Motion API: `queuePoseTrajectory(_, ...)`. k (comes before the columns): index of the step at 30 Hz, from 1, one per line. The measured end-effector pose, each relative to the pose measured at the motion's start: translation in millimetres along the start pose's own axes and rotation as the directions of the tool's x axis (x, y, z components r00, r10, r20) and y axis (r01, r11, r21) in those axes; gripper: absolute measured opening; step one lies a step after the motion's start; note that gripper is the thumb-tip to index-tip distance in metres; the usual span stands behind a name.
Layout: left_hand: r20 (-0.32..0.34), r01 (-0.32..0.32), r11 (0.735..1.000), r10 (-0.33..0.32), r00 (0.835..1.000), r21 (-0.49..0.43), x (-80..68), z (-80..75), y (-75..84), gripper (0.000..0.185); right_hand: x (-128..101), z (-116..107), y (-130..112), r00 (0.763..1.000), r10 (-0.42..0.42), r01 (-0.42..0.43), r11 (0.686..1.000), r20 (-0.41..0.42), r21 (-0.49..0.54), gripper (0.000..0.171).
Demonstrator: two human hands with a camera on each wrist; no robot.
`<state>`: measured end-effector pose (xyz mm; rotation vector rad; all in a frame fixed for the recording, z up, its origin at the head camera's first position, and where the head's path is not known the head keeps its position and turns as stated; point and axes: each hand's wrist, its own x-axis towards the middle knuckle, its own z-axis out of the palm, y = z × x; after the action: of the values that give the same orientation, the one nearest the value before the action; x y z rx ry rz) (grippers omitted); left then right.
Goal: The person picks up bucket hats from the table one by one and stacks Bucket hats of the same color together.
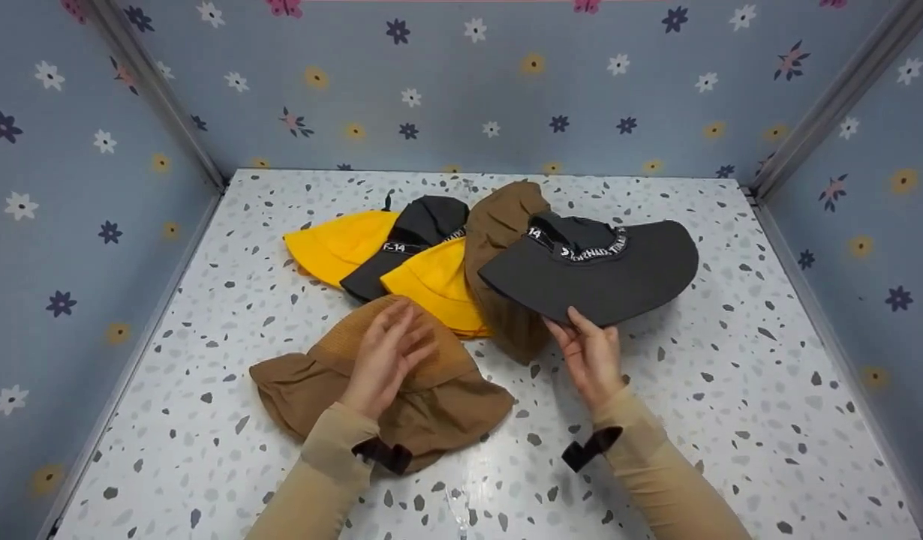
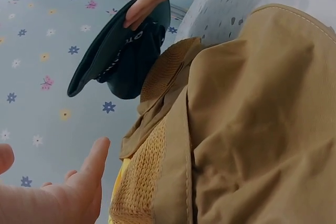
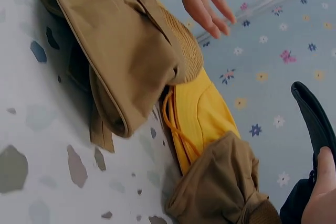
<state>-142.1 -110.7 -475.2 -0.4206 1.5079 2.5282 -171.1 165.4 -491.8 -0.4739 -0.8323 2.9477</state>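
Our right grip (image 1: 593, 358) pinches the charcoal sun hat (image 1: 619, 281) by its brim.
We have it beyond and right of the straw-crowned brown hat (image 1: 439, 409), above which our left grip (image 1: 386, 356) hovers, holding nothing. Held from one edge, it may tip, so we should pinch firmly and level it.

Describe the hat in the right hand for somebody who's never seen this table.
On the speckled white table, follow the overlapping hats to their right end. There the right hand pinches a charcoal bucket hat by its brim. White lettering separates it from the adjacent brown hat; the other charcoal hat lies between two yellow ones.
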Motion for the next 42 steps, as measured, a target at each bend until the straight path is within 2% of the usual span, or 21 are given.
queuePoseTrajectory(6,0.031,0.001,1.0,-0.002,1.0,0.012,-0.7,4.1,-2.8,0.054,-18,11,10,1.0,-0.021,0.022,0.999,0.016,-0.046,0.038)
queuePoseTrajectory(15,0.131,-0.003,1.0,0.003,0.991,0.002,-0.3,18.4,-6.8,0.054,-38,23,24,0.995,-0.049,0.053,0.997,0.089,-0.047,0.041)
queuePoseTrajectory(22,0.136,0.017,0.999,-0.01,0.991,-0.047,2.2,35.4,-9.8,0.056,-44,27,32,0.995,-0.04,0.044,0.998,0.093,-0.039,0.037)
queuePoseTrajectory(27,0.164,-0.023,0.994,0.041,0.986,-0.108,1.6,44.5,-12.8,0.054,-45,27,34,0.996,-0.034,0.036,0.999,0.086,-0.019,0.039)
queuePoseTrajectory(34,0.148,-0.13,0.987,0.143,0.979,-0.095,-0.3,52.0,-15.9,0.054,-46,27,37,0.996,-0.014,0.018,0.999,0.084,-0.043,0.04)
queuePoseTrajectory(42,0.147,-0.113,0.985,0.132,0.98,-0.134,2.0,60.4,-22.3,0.059,-49,26,42,0.995,0.012,-0.008,0.999,0.102,-0.034,0.045)
